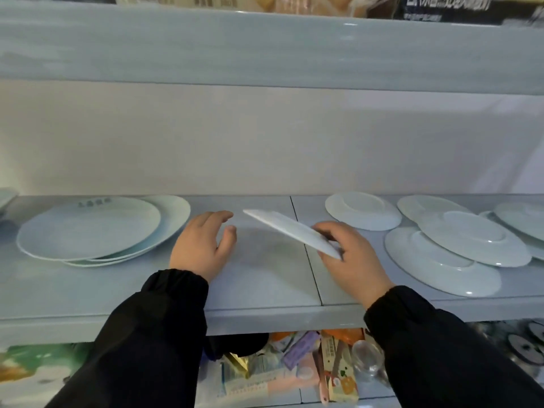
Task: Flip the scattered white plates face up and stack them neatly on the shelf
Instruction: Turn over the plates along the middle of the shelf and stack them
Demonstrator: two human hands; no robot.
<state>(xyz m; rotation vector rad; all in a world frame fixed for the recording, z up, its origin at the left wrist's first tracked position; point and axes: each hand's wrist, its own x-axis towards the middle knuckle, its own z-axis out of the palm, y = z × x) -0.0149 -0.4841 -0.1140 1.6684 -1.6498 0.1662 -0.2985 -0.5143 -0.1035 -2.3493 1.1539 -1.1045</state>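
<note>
Head view: a tilted white plate is being held above the shelf by the right hand, its grip clamped on the near rim. The left hand is being held open beside a face-up stack. Face-down plates are lying at right.

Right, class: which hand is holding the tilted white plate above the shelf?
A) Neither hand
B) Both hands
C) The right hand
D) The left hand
C: the right hand grips the tilted plate by its near edge, while the left hand is open and apart from it.
</note>
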